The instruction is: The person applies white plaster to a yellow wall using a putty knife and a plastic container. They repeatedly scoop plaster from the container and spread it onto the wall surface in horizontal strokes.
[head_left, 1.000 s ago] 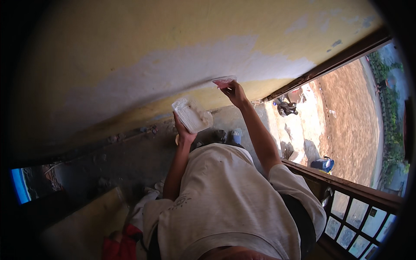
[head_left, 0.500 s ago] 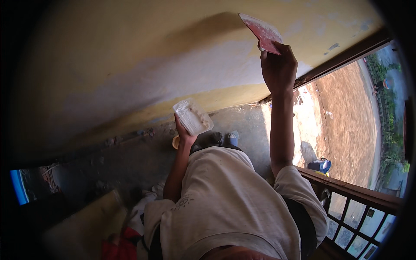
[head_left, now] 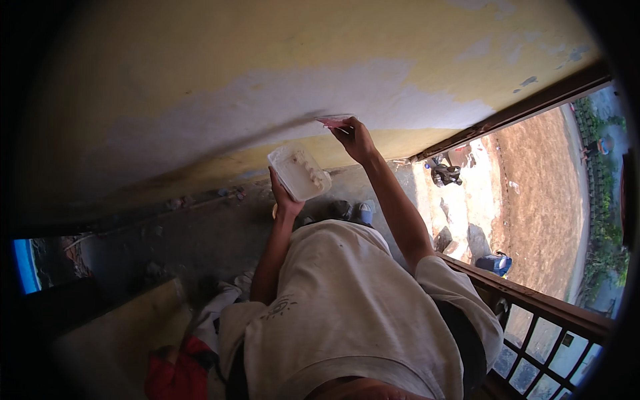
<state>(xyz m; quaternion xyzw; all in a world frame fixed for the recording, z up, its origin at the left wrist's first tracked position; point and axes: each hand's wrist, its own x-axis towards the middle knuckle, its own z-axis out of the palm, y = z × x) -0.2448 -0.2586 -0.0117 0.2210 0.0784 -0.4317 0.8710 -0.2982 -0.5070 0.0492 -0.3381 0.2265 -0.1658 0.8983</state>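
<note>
My left hand (head_left: 285, 200) grips a white plastic tub (head_left: 298, 175) by its near left side, its open top facing up. Pale paste lies inside, heaped toward the right wall. In my right hand (head_left: 356, 140) is a thin red putty spreader (head_left: 337, 121), pinched between thumb and fingers. The spreader's edge lies at the wall (head_left: 220, 100), which is yellow with a broad whitish patch of filler; whether it touches cannot be made out. The tub is below and left of the spreader, apart from the wall.
A wooden frame (head_left: 520, 110) edges the wall at right, with sunlit ground beyond. Out there lie a dark bag (head_left: 445, 173) and a blue bag (head_left: 494, 263). A barred window panel (head_left: 543, 350) stands lower right. Red cloth (head_left: 180, 373) lies lower left.
My right hand has come down and left with the spreader, from high on the wall to the lower part of the whitish patch. My left hand still holds the tub, nearly in place.
</note>
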